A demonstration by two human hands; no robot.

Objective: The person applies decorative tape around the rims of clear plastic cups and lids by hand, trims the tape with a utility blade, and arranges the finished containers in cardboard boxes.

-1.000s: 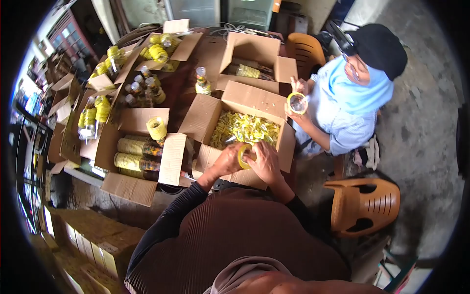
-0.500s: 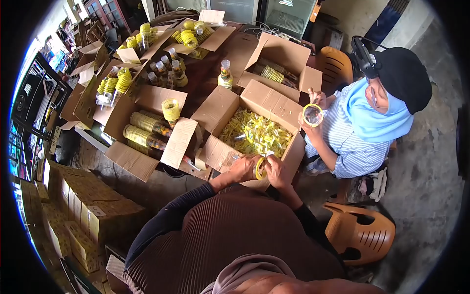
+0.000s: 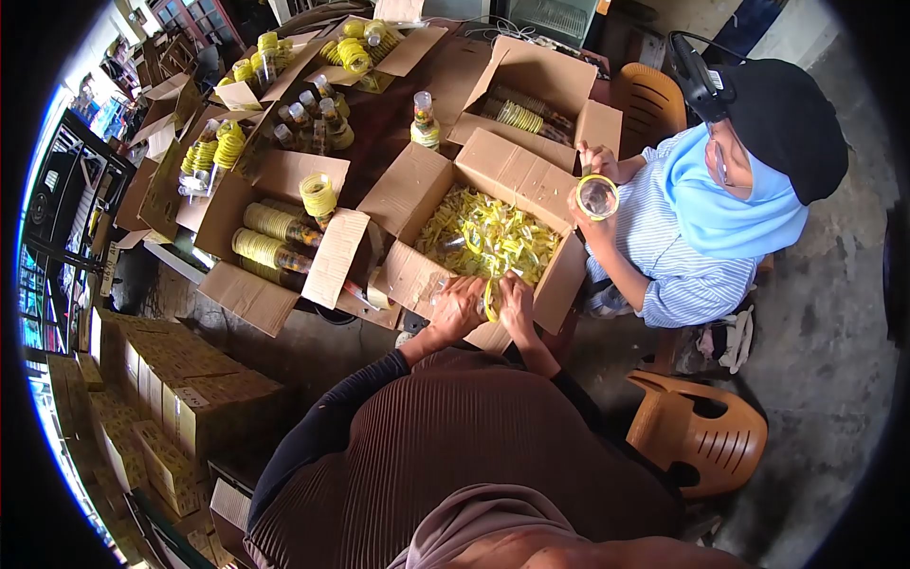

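Observation:
Over the near edge of a cardboard box [image 3: 507, 156], my left hand [image 3: 459, 307] is closed around what looks like a clear plastic cup with a yellow rim [image 3: 491, 302]. The cup lies on its side, with its rim turned toward my right hand [image 3: 516, 303]. Bent fingers of that hand grip the rim from the right. The fingers hide most of the cup's body. Behind both hands, the box holds a heap of yellow and clear wrapped pieces [image 3: 512, 228], too small to name.
A co-worker [image 3: 706, 204] at the right holds another yellow-rimmed cup [image 3: 597, 197]. Open boxes with stacked cups [image 3: 261, 248] stand at the left and back. A lone stack [image 3: 425, 123] stands on the table. An orange chair [image 3: 697, 436] is at my right, closed cartons [image 3: 204, 408] at my left.
The cup has turned, so its rim shows more edge-on, and my hands have shifted slightly left and up. The whole view has shifted a little too. The co-worker still holds a cup.

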